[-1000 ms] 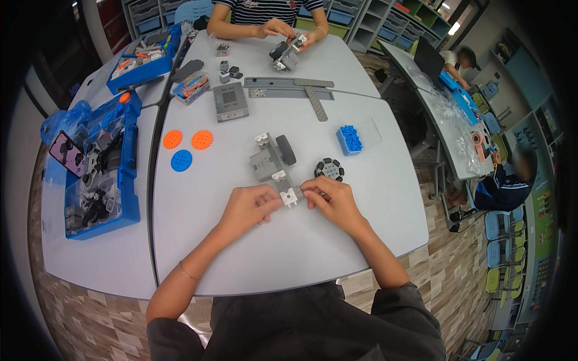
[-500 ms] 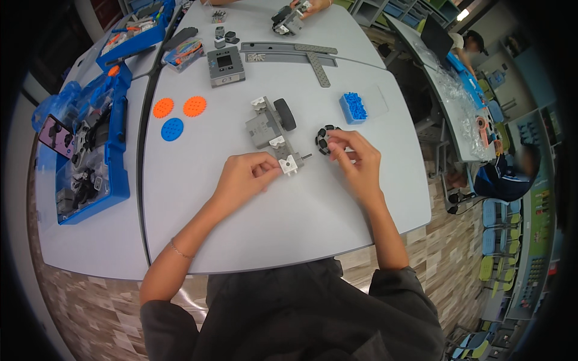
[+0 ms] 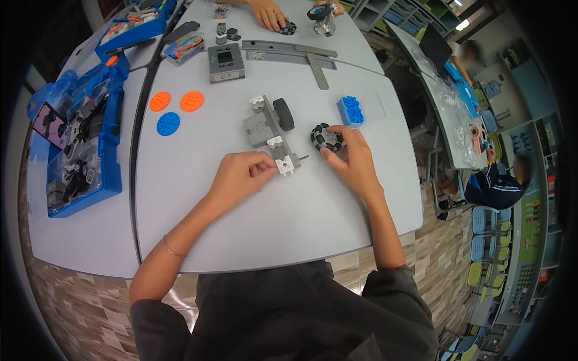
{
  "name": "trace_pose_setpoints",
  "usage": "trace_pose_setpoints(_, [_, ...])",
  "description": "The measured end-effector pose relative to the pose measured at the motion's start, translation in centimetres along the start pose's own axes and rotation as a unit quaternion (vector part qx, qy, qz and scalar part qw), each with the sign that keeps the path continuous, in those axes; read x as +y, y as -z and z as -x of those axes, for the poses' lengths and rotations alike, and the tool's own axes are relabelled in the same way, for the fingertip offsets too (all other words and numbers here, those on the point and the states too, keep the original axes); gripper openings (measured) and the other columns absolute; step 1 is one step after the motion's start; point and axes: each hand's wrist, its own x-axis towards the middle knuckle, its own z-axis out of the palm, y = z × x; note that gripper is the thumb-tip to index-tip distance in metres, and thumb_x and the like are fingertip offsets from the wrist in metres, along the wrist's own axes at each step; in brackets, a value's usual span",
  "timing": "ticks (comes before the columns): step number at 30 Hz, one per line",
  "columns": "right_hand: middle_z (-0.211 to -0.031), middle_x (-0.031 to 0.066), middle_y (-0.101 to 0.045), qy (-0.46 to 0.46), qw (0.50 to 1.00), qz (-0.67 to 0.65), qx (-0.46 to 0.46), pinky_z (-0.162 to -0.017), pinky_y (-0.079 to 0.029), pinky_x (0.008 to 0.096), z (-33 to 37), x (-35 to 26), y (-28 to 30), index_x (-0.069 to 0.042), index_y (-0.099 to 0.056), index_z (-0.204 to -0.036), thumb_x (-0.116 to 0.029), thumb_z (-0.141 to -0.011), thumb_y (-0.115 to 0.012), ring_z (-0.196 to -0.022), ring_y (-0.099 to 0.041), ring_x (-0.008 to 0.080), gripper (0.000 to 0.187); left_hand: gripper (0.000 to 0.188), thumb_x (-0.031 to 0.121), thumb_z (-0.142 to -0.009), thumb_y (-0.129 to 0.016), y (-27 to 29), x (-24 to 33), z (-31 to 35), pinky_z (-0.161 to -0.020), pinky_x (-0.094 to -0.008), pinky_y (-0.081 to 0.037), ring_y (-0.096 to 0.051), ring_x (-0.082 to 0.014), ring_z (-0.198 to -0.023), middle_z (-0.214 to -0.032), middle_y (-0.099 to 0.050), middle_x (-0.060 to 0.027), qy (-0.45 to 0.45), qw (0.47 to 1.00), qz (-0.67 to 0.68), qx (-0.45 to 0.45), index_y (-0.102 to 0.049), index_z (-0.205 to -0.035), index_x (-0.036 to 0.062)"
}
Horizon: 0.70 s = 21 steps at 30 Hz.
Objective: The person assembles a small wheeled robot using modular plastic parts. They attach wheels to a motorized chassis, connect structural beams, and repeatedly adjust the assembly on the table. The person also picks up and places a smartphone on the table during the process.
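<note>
Grey block-built motor assembly (image 3: 269, 129) carries one black tyre; bare axle stub waits. Left hand (image 3: 241, 177) pinches its white end block (image 3: 286, 163); right hand (image 3: 352, 157) grips loose black-and-grey roller wheel (image 3: 326, 138), unfitted, on pale grey bench (image 3: 265, 210).

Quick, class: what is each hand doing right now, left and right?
Left hand: fingers closed on the white end block of the grey assembly.
Right hand: fingers on the round black wheel lying on the table.

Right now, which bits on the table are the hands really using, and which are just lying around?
In use:
- grey block model, steadied by the left hand
- round black wheel, under the right hand

Just lying about:
- orange and blue discs
- small blue block
- grey box with a screen
- long grey beams
- blue parts tray
</note>
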Motion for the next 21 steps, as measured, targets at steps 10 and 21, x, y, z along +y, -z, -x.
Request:
trace_pose_setpoints(10, [-0.104, 0.0131, -0.068, -0.2, 0.775, -0.587, -0.121, -0.058, -0.047, 0.0279, 0.2, -1.4, -1.1, 0.0, -0.053, -0.136, -0.043, -0.1, -0.048, -0.079, -0.064, 0.0176, 0.056, 0.01, 0.01, -0.087, -0.075, 0.0, 0.0, 0.0, -0.054, -0.0262, -0.046, -0.058, -0.009, -0.055, -0.072, -0.07, -0.0064, -0.008, 1.0, -0.008, 0.0, -0.076, -0.093, 0.0017])
trace_pose_setpoints(21, [-0.106, 0.0087, -0.069, -0.188, 0.828, -0.518, -0.102, -0.071, -0.046, 0.0282, 0.2, -0.9, -1.2, 0.006, -0.056, -0.143, -0.042, -0.098, -0.045, -0.076, -0.055, 0.0144, 0.066, 0.01, 0.011, -0.088, -0.075, 0.0, -0.2, 0.0, -0.054, -0.0267, -0.045, -0.058, -0.0104, -0.054, -0.073, -0.07, -0.0063, -0.013, 1.0, -0.008, -0.002, -0.077, -0.092, 0.0028])
